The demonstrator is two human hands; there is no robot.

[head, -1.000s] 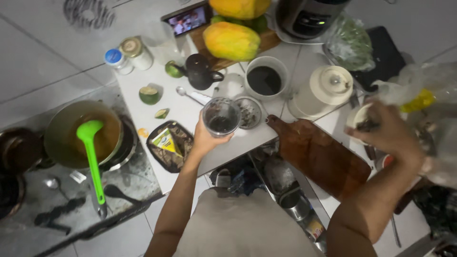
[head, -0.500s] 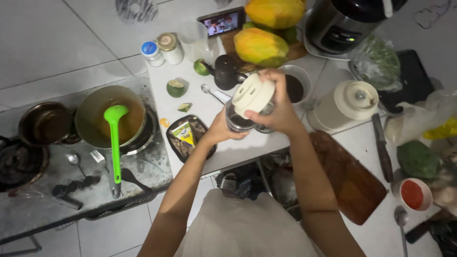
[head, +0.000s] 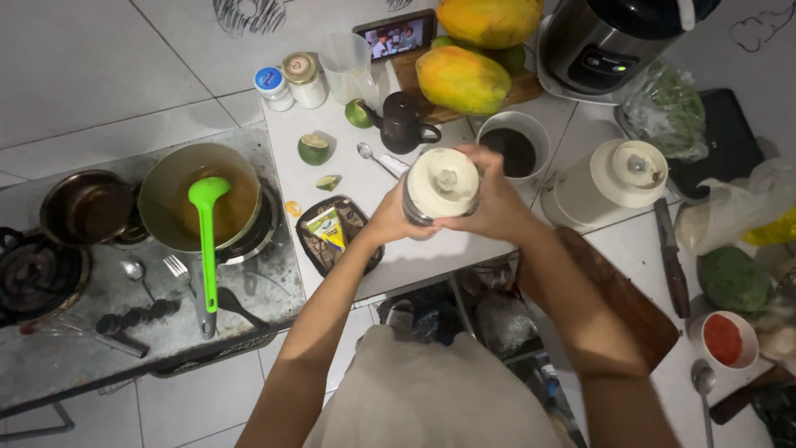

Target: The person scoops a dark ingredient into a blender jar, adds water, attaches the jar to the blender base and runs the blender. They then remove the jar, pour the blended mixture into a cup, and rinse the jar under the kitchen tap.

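My left hand [head: 391, 222] grips the side of a clear grinder jar [head: 419, 211] held above the white counter [head: 365, 178]. A cream round lid [head: 442, 182] sits flat on top of the jar, and my right hand [head: 496, 203] wraps around its right side. The jar's contents are hidden under the lid. A white grinder base [head: 609, 182] stands to the right.
A pot with brown liquid and a green ladle [head: 205, 241] sits on the stove at left. A black tray [head: 336, 235], lime pieces [head: 313, 149], a black jug [head: 406, 123], a bowl of dark liquid [head: 514, 148], papayas [head: 463, 79], a wooden board [head: 622, 303] and a knife [head: 670, 257] surround me.
My right hand came in from the far right with the cream lid and set it flat onto the jar, which my left hand kept holding. The camera shifted a little.
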